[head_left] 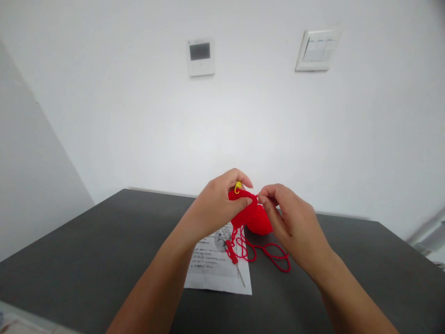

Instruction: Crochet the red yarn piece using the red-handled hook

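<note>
Head: right hand (295, 225) at red yarnwork's (240, 213) edge.

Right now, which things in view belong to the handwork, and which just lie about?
In work:
red knitted fabric in the left hand
yellow plastic clip
loose red yarn, probably

Lying about, apparently:
printed white paper
thin metal tool, red end

Table (104, 241): plain dark grey
Yarn piece (239, 215) above table: red
Clip (238, 187) above table: yellow
Paper (215, 280) on table: white, dark print
Wall (139, 116) behind table: white
</note>
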`<move>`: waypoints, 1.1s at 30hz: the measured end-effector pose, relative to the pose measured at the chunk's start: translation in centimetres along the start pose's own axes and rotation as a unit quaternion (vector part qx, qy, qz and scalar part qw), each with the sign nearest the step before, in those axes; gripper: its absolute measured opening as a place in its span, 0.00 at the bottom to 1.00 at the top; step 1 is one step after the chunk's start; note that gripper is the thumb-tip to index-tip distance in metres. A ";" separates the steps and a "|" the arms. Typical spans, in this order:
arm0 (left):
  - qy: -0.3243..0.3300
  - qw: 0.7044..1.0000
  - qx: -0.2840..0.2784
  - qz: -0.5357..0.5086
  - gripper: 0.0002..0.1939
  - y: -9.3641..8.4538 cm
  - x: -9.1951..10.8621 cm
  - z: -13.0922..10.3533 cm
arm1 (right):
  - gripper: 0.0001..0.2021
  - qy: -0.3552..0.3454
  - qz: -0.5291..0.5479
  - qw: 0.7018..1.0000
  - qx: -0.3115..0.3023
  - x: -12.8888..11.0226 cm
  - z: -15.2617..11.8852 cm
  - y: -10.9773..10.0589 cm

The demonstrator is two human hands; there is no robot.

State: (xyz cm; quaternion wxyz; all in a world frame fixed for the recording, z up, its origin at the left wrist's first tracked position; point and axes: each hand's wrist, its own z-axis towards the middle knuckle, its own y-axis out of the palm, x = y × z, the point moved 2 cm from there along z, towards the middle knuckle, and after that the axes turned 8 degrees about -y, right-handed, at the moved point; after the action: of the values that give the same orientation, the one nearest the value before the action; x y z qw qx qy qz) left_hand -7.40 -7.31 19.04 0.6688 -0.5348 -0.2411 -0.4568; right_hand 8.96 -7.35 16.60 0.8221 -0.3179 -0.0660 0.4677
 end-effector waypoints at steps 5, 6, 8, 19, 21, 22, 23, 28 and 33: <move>-0.031 0.996 -0.064 -0.060 0.11 -0.5 -0.4 0.3 | 0.05 -0.077 -0.030 0.996 -0.013 0.1 0.0 0.0; -0.040 0.993 -0.082 -0.081 0.12 -0.6 -0.5 0.4 | 0.06 -0.091 -0.030 0.995 -0.015 0.1 0.1 -0.1; -0.062 0.982 -0.119 -0.131 0.14 -0.6 -0.7 0.5 | 0.06 -0.112 -0.027 0.993 -0.012 0.1 0.1 -0.1; -0.076 0.955 -0.127 -0.259 0.16 -0.9 -0.9 0.8 | 0.07 0.012 0.114 0.993 -0.023 0.1 0.1 -0.7; -0.075 0.956 -0.120 -0.259 0.15 -0.9 -0.8 0.7 | 0.08 0.011 0.126 0.991 -0.037 -0.1 0.2 -0.8; -0.074 0.956 -0.120 -0.256 0.15 -0.8 -0.7 0.7 | 0.08 0.006 0.129 0.991 -0.042 -0.3 0.2 -0.9; -0.073 0.957 -0.122 -0.253 0.14 -0.7 -0.7 0.6 | 0.08 -0.001 0.128 0.991 -0.045 -0.4 0.3 -0.9; -0.073 0.961 -0.123 -0.237 0.14 -0.4 -0.6 0.5 | 0.07 -0.044 0.073 0.996 -0.037 -0.7 0.1 -0.9; -0.079 0.963 -0.128 -0.225 0.15 -0.3 -0.6 0.4 | 0.06 -0.089 0.003 0.996 -0.017 -0.6 0.0 -0.7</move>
State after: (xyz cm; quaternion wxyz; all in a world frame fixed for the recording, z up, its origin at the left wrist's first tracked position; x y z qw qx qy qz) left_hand -7.87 -6.73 18.85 0.4535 -0.5823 -0.3471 -0.5786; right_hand 9.16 -8.05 17.11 0.8059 -0.2896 -0.1459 0.4954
